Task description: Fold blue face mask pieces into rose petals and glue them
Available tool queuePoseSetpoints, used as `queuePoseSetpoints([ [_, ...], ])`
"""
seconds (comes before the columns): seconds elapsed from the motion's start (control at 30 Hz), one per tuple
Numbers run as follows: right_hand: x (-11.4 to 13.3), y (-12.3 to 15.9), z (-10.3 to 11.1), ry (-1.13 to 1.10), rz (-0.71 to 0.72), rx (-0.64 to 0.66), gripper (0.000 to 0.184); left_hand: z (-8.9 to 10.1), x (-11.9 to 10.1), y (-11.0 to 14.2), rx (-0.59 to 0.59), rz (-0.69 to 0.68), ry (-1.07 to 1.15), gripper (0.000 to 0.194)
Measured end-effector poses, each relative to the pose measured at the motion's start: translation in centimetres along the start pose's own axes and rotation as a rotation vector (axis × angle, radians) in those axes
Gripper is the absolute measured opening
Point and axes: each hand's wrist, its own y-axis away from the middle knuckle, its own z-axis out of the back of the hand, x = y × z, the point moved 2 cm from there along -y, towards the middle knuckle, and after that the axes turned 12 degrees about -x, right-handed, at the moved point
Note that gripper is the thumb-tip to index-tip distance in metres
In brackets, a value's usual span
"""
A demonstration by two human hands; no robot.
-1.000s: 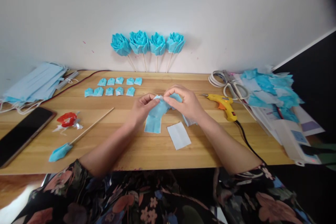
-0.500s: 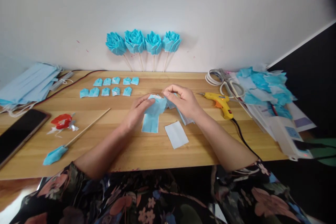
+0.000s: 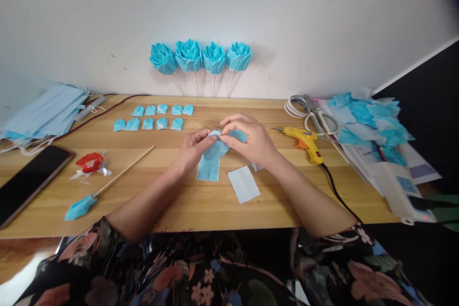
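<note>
Between my two hands is a small piece of blue mask fabric (image 3: pixel 217 147), raised over the table. My left hand (image 3: pixel 198 147) pinches its left upper edge, thumb on top. The fingers of my right hand (image 3: pixel 248 136) are closed on the same upper edge from the right. Below it lies a flat blue fabric rectangle (image 3: pixel 208 168), partly covered by the held piece. A pale fabric rectangle (image 3: pixel 244 184) rests nearer to me. More blue fabric shows behind and under my right hand, mostly hidden. Several folded blue petals (image 3: pixel 148 124) lie in two rows to the left.
Blue fabric flowers (image 3: pixel 189 56) on sticks lean against the wall. To the right are a yellow glue gun (image 3: pixel 306 143), scissors (image 3: pixel 322 122), tape (image 3: pixel 297 106) and a scrap pile (image 3: pixel 369 119). At left lie face masks (image 3: pixel 46 110), a phone (image 3: pixel 34 181) and a blue-tipped stick (image 3: pixel 124 170).
My right hand has moved left and down, bringing its fingertips against my left hand's at the fabric's upper edge. The view has shifted slightly.
</note>
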Motion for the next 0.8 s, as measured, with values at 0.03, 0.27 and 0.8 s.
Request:
queuePoseSetpoints([
  [0.03,-0.05,0.02,-0.07,0.006,0.002,0.003,0.007,-0.03,-0.01,0.02,0.001,0.003,-0.001,0.027],
  [0.27,-0.35,-0.06,-0.23,-0.042,-0.091,0.009,0.012,0.0,0.13,0.09,0.06,0.016,-0.004,0.025],
  [0.8,-0.15,0.11,-0.51,-0.19,-0.277,-0.003,0.014,-0.53,-0.06,0.01,0.062,-0.032,-0.152,0.023],
])
